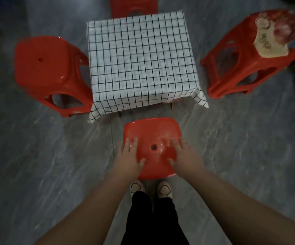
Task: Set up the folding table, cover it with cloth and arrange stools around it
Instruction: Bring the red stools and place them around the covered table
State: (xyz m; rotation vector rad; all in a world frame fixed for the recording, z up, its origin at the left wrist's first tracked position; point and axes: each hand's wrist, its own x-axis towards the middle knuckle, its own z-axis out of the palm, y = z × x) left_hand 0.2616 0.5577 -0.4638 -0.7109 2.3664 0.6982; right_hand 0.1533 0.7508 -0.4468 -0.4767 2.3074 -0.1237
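Both hands hold the near red stool by its seat.

Left hand (131, 157) and right hand (183, 156) lie flat with fingers spread on the near stool (152, 138), one on each side of its middle hole. It stands upright by the near edge of the checked cloth (139, 62), which covers the table. Three other red stools (44, 71) stand at the other sides.
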